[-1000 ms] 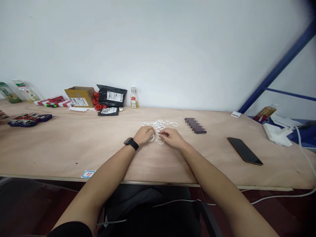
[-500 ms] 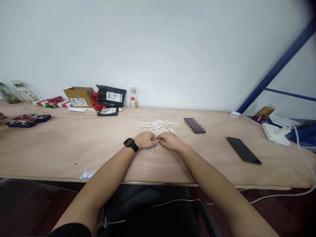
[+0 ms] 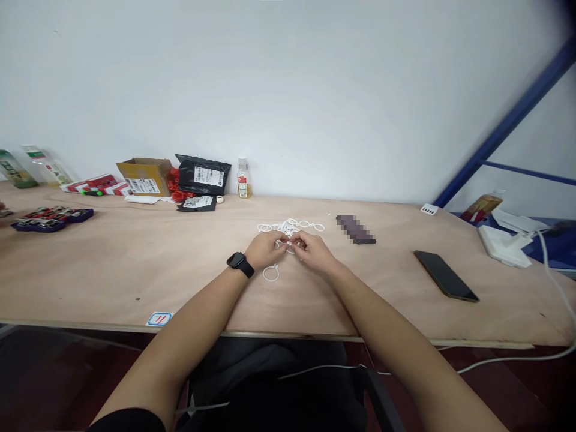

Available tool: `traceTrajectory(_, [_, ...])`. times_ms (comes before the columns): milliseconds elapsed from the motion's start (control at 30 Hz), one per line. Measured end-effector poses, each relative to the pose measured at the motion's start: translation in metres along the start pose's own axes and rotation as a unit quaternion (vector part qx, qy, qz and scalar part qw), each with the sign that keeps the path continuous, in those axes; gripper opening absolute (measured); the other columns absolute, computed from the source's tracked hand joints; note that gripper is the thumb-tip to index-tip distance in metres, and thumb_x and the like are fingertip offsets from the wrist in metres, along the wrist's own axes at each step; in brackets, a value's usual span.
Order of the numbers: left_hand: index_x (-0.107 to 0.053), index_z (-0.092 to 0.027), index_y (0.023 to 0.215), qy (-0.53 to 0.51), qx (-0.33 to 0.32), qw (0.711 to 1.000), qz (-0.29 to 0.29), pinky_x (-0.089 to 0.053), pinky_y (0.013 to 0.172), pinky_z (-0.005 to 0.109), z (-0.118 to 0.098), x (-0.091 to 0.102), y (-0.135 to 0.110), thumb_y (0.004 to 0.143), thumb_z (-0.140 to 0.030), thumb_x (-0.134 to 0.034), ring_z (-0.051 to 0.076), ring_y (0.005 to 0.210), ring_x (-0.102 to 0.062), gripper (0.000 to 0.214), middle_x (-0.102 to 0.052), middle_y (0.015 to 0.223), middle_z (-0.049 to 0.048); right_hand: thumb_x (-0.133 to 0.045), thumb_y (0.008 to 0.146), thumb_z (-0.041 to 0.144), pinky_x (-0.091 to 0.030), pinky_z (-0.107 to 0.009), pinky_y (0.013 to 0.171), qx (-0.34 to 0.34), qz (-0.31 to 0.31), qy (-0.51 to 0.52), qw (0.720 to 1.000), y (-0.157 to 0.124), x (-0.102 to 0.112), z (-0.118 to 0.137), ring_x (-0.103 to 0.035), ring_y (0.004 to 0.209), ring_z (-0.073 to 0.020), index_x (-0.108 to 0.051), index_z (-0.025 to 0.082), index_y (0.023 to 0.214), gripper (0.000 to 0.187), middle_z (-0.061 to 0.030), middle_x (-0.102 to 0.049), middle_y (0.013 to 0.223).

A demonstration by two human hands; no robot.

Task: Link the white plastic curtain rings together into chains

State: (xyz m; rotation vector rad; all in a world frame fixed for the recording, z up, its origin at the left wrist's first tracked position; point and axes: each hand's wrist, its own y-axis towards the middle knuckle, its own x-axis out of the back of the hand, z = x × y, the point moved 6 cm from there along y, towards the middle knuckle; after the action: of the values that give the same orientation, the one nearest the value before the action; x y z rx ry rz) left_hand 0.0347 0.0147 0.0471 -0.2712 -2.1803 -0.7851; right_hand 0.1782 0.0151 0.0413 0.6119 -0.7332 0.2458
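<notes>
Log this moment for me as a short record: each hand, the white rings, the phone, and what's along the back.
left hand: fingertips at the white rings, watch on wrist; exact grip too small to tell
right hand: fingertips close to the left's, also at the rings; grip unclear
near ring: on the table, nearer its front edge than the pile
phone: lying flat, far right of the right hand
back: box, black bag, upright bottle

White ring (image 3: pixel 271 280): lying nearer the table's (image 3: pixel 189 246) front edge than before. Left hand (image 3: pixel 264 249), right hand (image 3: pixel 314 251): shifting back toward ring pile (image 3: pixel 288 227).
</notes>
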Motion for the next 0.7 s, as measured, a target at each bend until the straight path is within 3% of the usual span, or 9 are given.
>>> traceTrajectory(333, [-0.067, -0.018, 0.094, -0.022, -0.037, 0.999, -0.023, -0.045, 0.069, 0.027, -0.0031, 0.0024, 0.0, 0.081, -0.022, -0.056, 0.013, 0.068, -0.055, 0.017, -0.066, 0.092, 0.0042, -0.05, 0.087, 0.025, -0.042, -0.027, 0.066, 0.002, -0.014, 0.035, 0.999, 0.001, 0.0024, 0.002, -0.058, 0.07, -0.0153, -0.061, 0.021, 0.095, 0.014, -0.0018, -0.066, 0.081])
traceTrajectory(533, [-0.066, -0.019, 0.094, -0.03, -0.009, 1.0, -0.002, -0.041, 0.061, 0.024, -0.0027, -0.0001, -0.0009, 0.078, -0.022, -0.057, 0.012, 0.06, -0.054, 0.019, -0.066, 0.075, -0.0001, -0.049, 0.088, 0.024, -0.044, -0.028, 0.07, 0.005, -0.014, 0.061, 0.998, 0.0008, 0.0024, 0.0031, -0.059, 0.075, -0.0161, -0.059, 0.021, 0.098, 0.015, -0.0028, -0.066, 0.087])
traceTrajectory(700, [-0.068, -0.02, 0.092, -0.024, -0.014, 1.0, -0.005, -0.04, 0.062, 0.024, -0.0063, 0.0009, -0.0008, 0.078, -0.023, -0.056, 0.012, 0.063, -0.056, 0.018, -0.068, 0.077, 0.0002, -0.049, 0.088, 0.025, -0.044, -0.028, 0.07, 0.005, -0.01, 0.077, 0.997, 0.001, 0.0012, 0.0028, -0.059, 0.076, -0.0161, -0.058, 0.021, 0.097, 0.013, -0.0031, -0.066, 0.087])
